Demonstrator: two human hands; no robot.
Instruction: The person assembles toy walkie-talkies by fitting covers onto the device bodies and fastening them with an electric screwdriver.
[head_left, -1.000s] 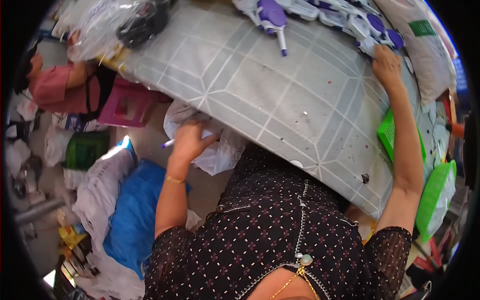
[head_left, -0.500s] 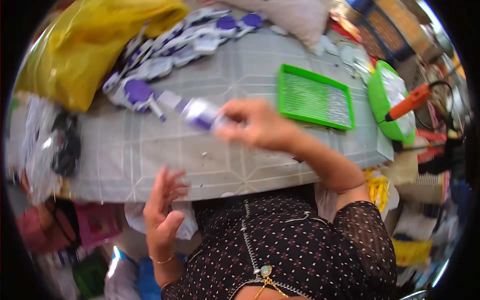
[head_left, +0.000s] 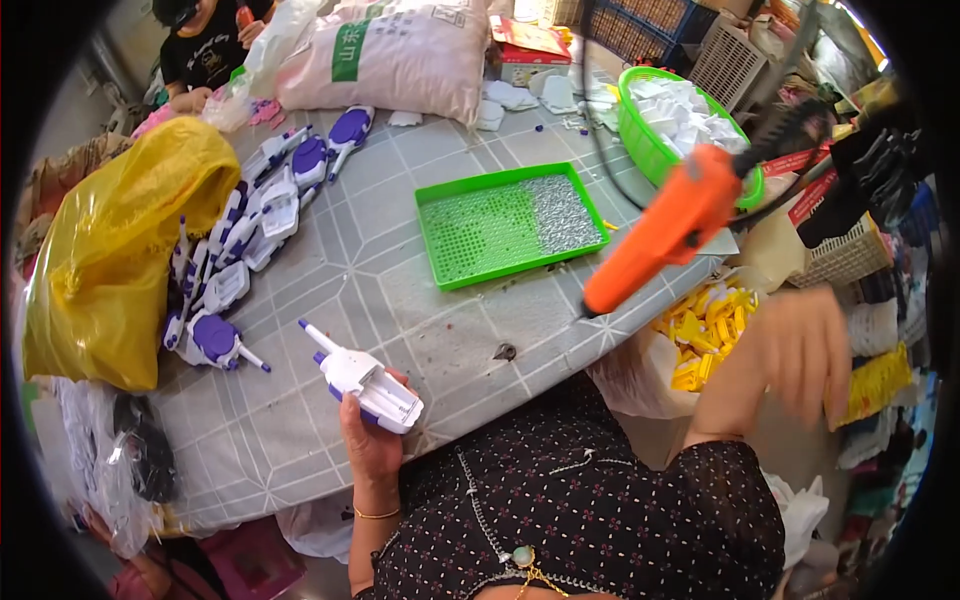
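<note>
In the head view, the left hand (head_left: 372,447) grips a white-and-purple plastic handheld device (head_left: 366,384) with a slim, purple-tipped nozzle, thumb along the near side and fingers around the far side. The hollow in the casing faces up, the nozzle points toward the far left, and the grip leaves that hollow uncovered. Good handling, in my judgement, means keeping the casing level and the fingertips clear of its edges, with enough pressure to stop it rolling but not enough to flex the plastic. A steady wrist close to the table edge should help.

The device sits within the left hand, just above the near part of the grey, white-lined table covering (head_left: 330,290). It is well apart from the right hand (head_left: 800,345), which is off the table's right side, beside the bright yellow plastic parts (head_left: 712,328). Its fingers look extended, but blur hides the rest; I cannot tell whether it holds anything. Between the hands, farther up, hangs an orange, tapered power tool (head_left: 665,230); beyond the device lies a green, perforated plastic tray (head_left: 470,232) with small silvery metal pieces (head_left: 566,216).
</note>
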